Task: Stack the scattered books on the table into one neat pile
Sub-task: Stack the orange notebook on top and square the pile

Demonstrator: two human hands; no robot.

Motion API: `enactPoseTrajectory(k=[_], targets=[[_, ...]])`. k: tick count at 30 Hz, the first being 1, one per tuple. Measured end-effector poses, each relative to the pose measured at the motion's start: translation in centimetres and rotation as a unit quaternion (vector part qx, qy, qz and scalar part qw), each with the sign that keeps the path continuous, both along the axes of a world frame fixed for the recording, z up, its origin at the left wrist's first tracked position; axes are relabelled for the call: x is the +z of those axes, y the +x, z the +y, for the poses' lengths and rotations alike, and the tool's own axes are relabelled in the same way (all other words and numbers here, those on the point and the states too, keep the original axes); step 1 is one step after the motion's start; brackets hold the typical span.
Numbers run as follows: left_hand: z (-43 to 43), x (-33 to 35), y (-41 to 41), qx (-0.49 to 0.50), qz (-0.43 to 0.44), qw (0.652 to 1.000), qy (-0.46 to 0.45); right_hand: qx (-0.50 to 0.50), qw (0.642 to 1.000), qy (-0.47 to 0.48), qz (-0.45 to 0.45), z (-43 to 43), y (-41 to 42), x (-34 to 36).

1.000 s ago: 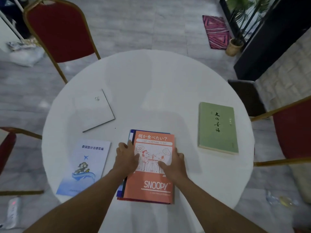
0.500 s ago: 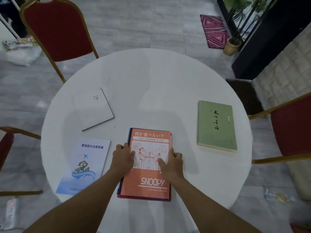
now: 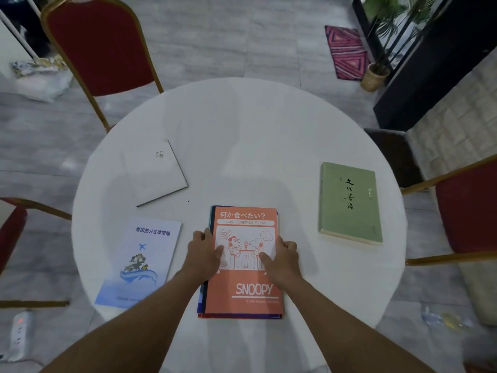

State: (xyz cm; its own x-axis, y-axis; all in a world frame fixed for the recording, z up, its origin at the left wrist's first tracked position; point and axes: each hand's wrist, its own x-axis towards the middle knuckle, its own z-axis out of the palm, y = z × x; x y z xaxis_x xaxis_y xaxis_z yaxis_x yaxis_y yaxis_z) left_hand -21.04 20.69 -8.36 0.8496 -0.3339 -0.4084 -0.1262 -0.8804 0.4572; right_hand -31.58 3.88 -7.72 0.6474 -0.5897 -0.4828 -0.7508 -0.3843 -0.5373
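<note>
An orange Snoopy notebook point(image 3: 246, 289) tops a small pile near the front of the round white table point(image 3: 242, 125); blue and red covers peek out beneath it. My left hand point(image 3: 203, 255) grips the pile's left edge, thumb on the cover. My right hand point(image 3: 282, 258) grips its right edge the same way. A light blue booklet point(image 3: 139, 262) lies flat to the left. A white book point(image 3: 156, 176) lies further back on the left. A green book point(image 3: 349, 201) lies to the right.
Red chairs with gold frames stand at the back left point(image 3: 99, 47), at the left edge point(image 3: 10, 232) and at the right point(image 3: 465, 208). A potted plant point(image 3: 376, 74) and a pink rug point(image 3: 347, 52) are on the floor beyond. A power strip point(image 3: 20, 332) lies at lower left.
Both hands have shifted from resting on the cover outward to the pile's side edges. The notebook now sits squarer on the books beneath.
</note>
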Motion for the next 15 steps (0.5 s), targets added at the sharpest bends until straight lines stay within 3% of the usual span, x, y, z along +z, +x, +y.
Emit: enactPoseTrajectory(k=[15], targets=[[-0.58, 0.75, 0.67, -0.002, 0.048, 0.999, 0.021, 0.015, 1.0, 0.001, 0.024, -0.47, 0.41, 0.1]])
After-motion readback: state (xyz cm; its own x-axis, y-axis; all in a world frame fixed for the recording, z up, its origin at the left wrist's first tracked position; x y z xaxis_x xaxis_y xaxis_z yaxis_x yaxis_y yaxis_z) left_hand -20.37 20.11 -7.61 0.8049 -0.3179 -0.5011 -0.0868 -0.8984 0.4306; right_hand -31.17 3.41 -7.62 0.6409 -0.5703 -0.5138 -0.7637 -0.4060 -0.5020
